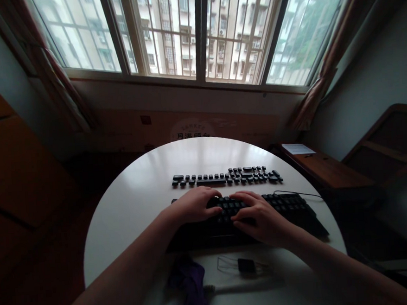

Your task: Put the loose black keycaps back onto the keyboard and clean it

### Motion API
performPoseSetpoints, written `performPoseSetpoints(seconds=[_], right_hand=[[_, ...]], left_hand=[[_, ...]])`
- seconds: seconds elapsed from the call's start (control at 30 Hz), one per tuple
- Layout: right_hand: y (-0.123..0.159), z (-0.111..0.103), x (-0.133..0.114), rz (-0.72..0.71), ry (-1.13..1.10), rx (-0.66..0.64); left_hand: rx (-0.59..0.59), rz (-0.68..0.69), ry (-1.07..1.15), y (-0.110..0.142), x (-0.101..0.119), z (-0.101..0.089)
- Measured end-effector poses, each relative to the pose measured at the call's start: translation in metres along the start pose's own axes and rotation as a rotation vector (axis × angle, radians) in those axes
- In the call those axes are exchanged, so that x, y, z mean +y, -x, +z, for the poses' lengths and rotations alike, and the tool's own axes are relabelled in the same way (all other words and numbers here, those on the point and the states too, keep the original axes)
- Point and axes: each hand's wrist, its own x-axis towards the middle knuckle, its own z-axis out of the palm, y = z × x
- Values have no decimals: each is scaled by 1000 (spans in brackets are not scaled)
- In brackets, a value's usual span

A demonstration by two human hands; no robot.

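Observation:
A black keyboard [291, 204] lies across a round white table, several keys seated in its middle and right parts. My left hand [195, 205] reaches over its left half, with thumb and forefinger apart at the middle keys. From the right, my right hand [260, 216] rests over the same keys, fingers spread and touching them. I see nothing held in either hand. Beyond the keyboard, loose black keycaps [210, 182] are lined up in rows. My hands and forearms hide part of the keyboard's left and middle.
Nearest me lie a purple cloth [192, 285], a brush [241, 287] with a pale handle, and a wire keycap puller [246, 265] with a black grip. A thin cable [297, 193] trails off the right. A wooden desk [325, 167] with a paper [298, 149] stands beyond the table's right edge.

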Motion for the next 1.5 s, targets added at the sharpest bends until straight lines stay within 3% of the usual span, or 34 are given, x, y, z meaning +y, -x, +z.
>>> performPoseSetpoints(seconds=[0.2, 0.3, 0.4, 0.5, 0.67, 0.87, 1.03, 1.3, 1.5], right_hand=[[0, -1, 5, -2, 1, -41], [0, -8, 16, -41, -58, 115], [-2, -20, 33, 62, -95, 349], [-8, -31, 53, 158, -33, 424], [-48, -39, 87, 142, 135, 186], [-117, -27, 127, 308, 175, -88], [-142, -16, 143, 340, 169, -173], [-150, -7, 149, 323, 124, -241], [-151, -8, 132, 316, 108, -156]], left_hand=[[16, -39, -70, 0, 12, 2], [47, -37, -87, -2, 21, 8], [70, -33, -99, -5, 30, 15], [69, -59, -106, -7, 35, 21], [82, -69, -76, -8, 29, 25], [69, -96, -69, -8, 23, 27], [59, -100, -78, -7, 25, 27], [52, -72, -51, -4, 22, 20], [53, -79, -48, -2, 9, 13]])
